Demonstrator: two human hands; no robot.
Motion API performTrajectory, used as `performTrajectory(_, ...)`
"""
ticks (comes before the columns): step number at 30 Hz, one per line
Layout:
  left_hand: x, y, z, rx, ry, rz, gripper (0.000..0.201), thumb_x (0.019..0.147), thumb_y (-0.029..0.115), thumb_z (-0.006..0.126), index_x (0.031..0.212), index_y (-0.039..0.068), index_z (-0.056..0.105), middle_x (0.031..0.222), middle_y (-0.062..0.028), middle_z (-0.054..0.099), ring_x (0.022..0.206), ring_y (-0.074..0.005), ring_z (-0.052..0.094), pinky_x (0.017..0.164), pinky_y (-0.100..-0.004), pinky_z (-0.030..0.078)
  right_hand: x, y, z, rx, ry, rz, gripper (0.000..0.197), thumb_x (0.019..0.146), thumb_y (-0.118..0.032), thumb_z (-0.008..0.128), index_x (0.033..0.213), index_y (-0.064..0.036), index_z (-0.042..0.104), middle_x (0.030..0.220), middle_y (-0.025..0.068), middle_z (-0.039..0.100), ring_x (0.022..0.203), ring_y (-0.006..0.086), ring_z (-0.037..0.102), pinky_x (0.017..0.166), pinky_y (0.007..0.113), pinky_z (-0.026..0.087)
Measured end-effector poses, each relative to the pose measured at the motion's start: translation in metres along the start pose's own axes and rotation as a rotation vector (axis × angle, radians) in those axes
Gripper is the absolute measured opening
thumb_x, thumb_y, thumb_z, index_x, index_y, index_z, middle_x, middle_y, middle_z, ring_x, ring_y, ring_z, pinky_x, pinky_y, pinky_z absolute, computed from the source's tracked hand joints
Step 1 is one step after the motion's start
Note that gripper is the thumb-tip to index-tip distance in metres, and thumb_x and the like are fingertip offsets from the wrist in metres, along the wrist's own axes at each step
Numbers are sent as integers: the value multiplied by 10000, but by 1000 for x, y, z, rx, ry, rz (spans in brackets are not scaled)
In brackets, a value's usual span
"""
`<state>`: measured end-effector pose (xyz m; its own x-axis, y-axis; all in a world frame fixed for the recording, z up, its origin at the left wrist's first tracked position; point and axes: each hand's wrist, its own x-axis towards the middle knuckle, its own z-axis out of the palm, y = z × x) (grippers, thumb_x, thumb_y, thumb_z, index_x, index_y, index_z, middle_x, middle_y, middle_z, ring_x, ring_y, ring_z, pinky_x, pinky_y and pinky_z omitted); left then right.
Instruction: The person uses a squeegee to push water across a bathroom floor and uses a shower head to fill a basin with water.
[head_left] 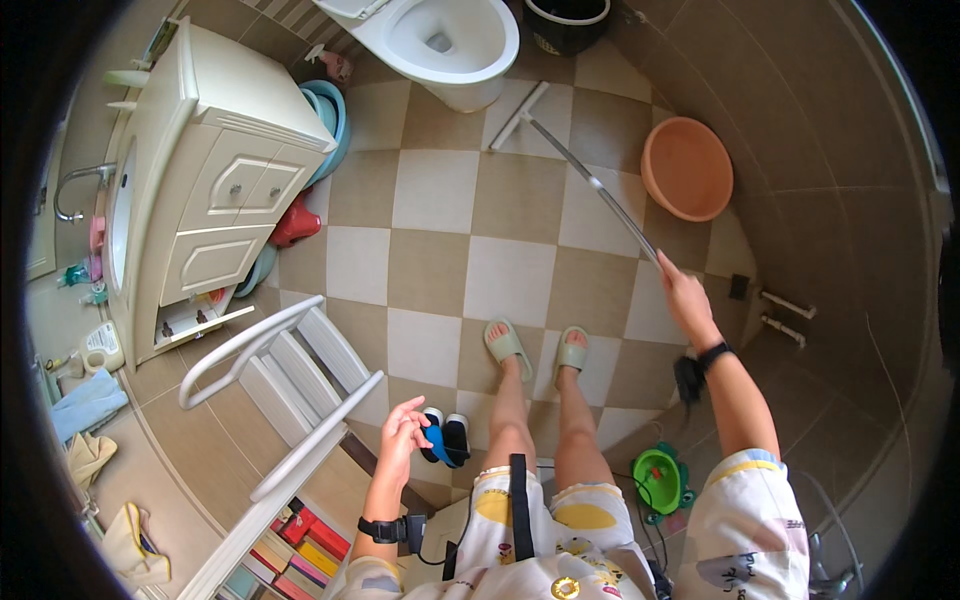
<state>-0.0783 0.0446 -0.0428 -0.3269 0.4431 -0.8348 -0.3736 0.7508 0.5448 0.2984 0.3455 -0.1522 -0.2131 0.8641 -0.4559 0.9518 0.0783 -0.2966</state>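
My right hand (685, 295) is wrapped round the upper end of a long metal pole. The pole belongs to a floor squeegee (570, 157), whose straight blade rests on the checkered tiles just in front of the toilet (450, 45). My left hand (402, 428) hangs in the air with loosely bent, parted fingers and nothing in it. Below it on the floor, near my left leg, sits a pair of dark shoes (455, 440) with a blue part. Both of my wrists carry black straps with small devices.
An orange basin (687, 169) leans by the right wall, and a black bin (568, 22) stands beside the toilet. On the left are a white vanity cabinet (225, 190), blue basins (335, 110), a red container (296, 222) and a white step stool (290, 375). A green plastic tub (657, 480) sits lower right.
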Motion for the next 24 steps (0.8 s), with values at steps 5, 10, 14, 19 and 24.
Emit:
performTrajectory(5,-2,-2,1,8,-6,-15,370,861,65,376,1218,45,473,843,-43,521,555,-65,451,557,-270,484,73,-62,4,35,3,65,367,902,-253,386,1257,-281,473,913,215,614,848,395,583,742,476,471)
performTrajectory(10,-2,6,6,-27,-1,-25,365,861,45,363,1206,43,484,845,-56,541,554,-70,474,555,-257,491,48,-22,23,111,62,-1,353,902,-256,408,1242,-207,485,832,240,600,782,425,563,702,502,450)
performTrajectory(14,3,11,9,-28,-18,-3,362,864,53,370,1208,44,479,845,-54,539,553,-63,469,557,-261,489,-71,57,45,215,-22,86,394,921,-254,409,1315,-226,399,866,269,575,805,440,547,703,478,440)
performTrajectory(19,2,19,11,-9,-20,-1,353,866,58,377,1203,42,482,843,-51,537,552,-60,469,558,-259,485,-241,93,-8,90,-242,429,408,915,-280,434,1318,-320,387,812,277,574,766,441,563,672,487,448)
performTrajectory(24,8,24,25,10,-62,21,348,868,58,379,1198,36,485,840,-48,532,553,-59,465,555,-252,480,-341,178,-37,-61,-168,522,384,922,-271,427,1301,-329,412,849,266,585,801,423,585,680,481,457)
